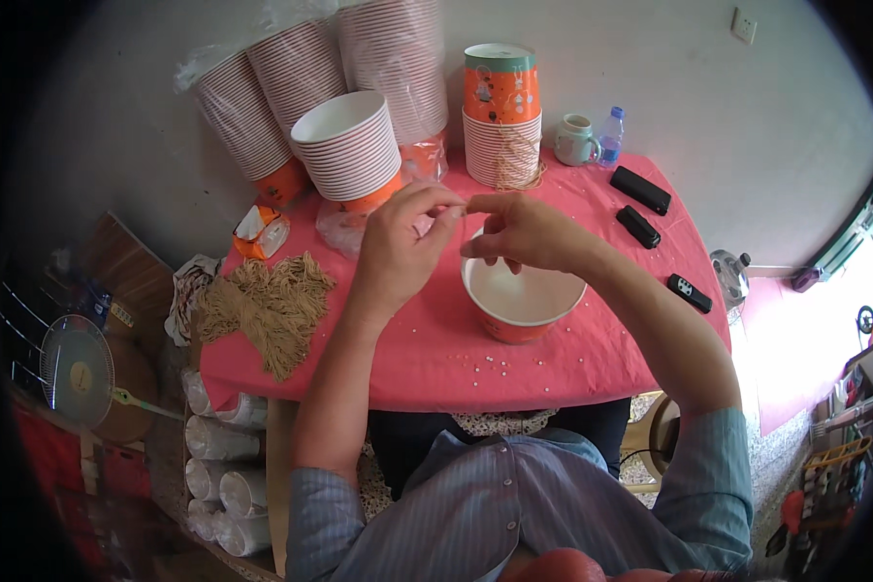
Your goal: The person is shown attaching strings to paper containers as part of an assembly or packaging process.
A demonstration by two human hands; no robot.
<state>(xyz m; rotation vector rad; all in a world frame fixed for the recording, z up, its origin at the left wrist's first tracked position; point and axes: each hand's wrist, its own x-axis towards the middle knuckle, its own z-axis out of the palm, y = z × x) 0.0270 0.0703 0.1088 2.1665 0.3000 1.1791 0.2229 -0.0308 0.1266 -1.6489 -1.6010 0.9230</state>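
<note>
My left hand (407,240) is raised over the middle of the table, thumb and fingers pinched together. My right hand (526,233) meets it at the fingertips, index finger reaching across and the other fingers curled. Whatever they pinch is too small to make out. Under my right hand stands a white-lined orange paper bucket (524,318), upright, its inside partly hidden by the hand. Small white and pink beads (490,367) lie scattered on the cloth before it. Left of my left forearm rests a pile of tan cords (267,310).
Stacked paper buckets (349,145) line the wall, beside another stack (500,107) draped with cords. A mug (576,141), a bottle (611,136), black cases (640,189) and a remote (689,292) sit right on the red cloth (417,373). An orange packet (260,233) lies left.
</note>
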